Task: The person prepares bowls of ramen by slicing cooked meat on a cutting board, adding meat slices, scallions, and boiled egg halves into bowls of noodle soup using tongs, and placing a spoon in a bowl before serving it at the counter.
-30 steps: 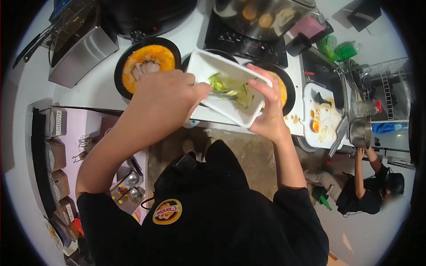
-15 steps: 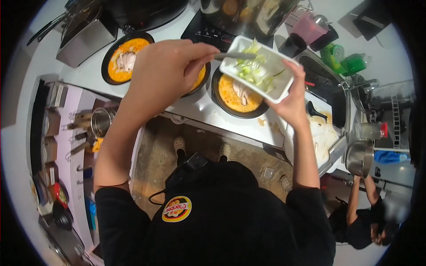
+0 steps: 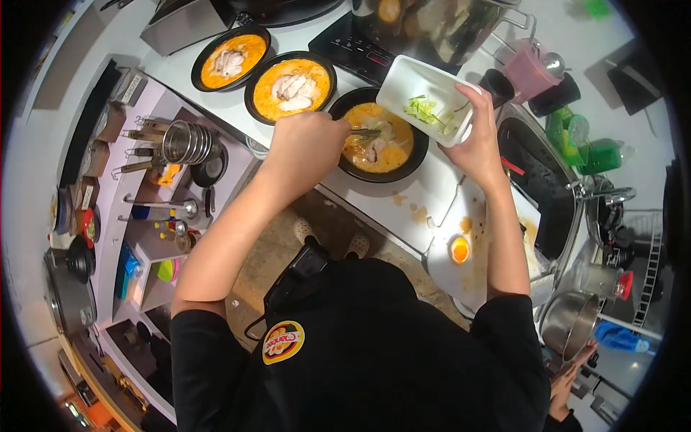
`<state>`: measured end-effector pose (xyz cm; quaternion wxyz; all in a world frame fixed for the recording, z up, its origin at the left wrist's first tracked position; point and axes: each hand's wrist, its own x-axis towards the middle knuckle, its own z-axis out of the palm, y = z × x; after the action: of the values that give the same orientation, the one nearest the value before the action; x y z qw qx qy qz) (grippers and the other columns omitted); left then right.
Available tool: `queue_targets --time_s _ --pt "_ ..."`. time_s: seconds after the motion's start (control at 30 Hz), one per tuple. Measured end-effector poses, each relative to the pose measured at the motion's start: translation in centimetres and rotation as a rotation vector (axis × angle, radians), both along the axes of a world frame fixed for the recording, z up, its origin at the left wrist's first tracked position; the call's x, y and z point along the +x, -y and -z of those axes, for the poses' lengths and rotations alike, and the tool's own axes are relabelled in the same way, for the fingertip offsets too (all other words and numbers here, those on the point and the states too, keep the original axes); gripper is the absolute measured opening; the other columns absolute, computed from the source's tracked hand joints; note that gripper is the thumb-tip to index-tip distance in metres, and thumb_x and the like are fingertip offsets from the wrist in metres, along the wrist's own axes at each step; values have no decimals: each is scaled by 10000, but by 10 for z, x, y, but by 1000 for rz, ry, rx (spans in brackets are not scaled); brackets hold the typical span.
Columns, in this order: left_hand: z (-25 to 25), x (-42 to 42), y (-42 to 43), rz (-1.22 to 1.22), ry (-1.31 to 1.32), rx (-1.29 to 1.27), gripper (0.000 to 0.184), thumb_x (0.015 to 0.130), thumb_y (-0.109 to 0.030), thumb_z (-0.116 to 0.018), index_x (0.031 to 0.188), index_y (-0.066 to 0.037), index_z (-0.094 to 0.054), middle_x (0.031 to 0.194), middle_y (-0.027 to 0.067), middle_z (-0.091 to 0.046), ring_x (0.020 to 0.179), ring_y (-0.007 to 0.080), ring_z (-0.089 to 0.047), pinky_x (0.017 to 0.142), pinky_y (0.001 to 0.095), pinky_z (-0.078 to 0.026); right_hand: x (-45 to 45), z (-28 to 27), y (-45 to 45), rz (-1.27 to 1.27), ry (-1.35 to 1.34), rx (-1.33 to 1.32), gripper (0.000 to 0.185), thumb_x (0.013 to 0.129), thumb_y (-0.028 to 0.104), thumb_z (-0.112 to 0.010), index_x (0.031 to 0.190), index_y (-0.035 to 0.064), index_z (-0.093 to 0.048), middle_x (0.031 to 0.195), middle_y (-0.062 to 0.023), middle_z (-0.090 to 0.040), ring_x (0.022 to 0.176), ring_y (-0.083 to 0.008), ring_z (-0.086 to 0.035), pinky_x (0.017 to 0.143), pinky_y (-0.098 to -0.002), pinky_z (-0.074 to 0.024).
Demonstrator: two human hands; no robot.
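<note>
My left hand [image 3: 306, 147] is closed around slim metal tongs [image 3: 366, 133], whose tips are over the right-hand black bowl [image 3: 419, 162]. That bowl holds orange-yellow soup with sliced meat and some pale green shreds. In my right hand [image 3: 475, 137] a white rectangular tub [image 3: 410, 75] is gripped by its near side and tilted above the bowl's right edge. Shredded green onion [image 3: 425, 109] lies inside the tub. Left of this bowl stand a middle bowl of soup [image 3: 291, 86] and a far-left bowl of soup [image 3: 234, 61], both topped with sliced pale meat.
Behind the bowls are an induction cooker [image 3: 353, 50] and a large pot [image 3: 425, 29]. A halved egg [image 3: 459, 250] sits on a stained board at right, beside the sink [image 3: 536, 173]. Strainers [image 3: 188, 142] hang at left. Another person's hands [image 3: 568, 378] are near a metal pot [image 3: 568, 324].
My left hand has moved from the tub down to the right-hand bowl with the tongs. Green shreds now lie in that bowl, and fewer are in the tub. The view has shifted.
</note>
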<state>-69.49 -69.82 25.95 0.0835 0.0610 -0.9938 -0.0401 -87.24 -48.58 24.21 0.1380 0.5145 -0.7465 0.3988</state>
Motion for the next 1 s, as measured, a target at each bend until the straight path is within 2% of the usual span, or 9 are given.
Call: queue_targets --time_s 0.57,0.73,0.8,1.0 --pt "-12 9 -22 -158 -60 4 138 830 -193 -655 924 -129 -734 772 58 -675 707 267 -664 615 373 -538 -38 -5 9 -177 -83 -6 870 580 -24 -837 1332 101 -418 1283 -183 -472 1203 -369 -477 1014 -405 -409" --pt "-20 10 -20 -160 -47 27 135 819 -174 -669 925 -128 -738 745 63 -668 715 267 -663 610 368 -534 -41 -2 4 -155 -69 -26 866 575 -21 -836 1327 96 -424 1279 -176 -478 1199 -365 -480 1009 -409 -414" --pt "-25 11 -20 -149 -156 77 148 815 -166 -676 943 -134 -742 731 71 -663 711 266 -660 606 367 -526 -41 -2 1 -142 -68 -35 865 573 -20 -836 1326 96 -425 1278 -175 -480 1197 -363 -481 1007 -411 -416" --pt "-49 15 -17 -150 -229 82 148 827 -146 -667 952 -131 -745 747 86 -670 693 272 -648 617 383 -516 -39 -2 -5 -107 -52 -24 872 573 -23 -833 1330 105 -420 1295 -171 -470 1214 -358 -476 1004 -416 -422"
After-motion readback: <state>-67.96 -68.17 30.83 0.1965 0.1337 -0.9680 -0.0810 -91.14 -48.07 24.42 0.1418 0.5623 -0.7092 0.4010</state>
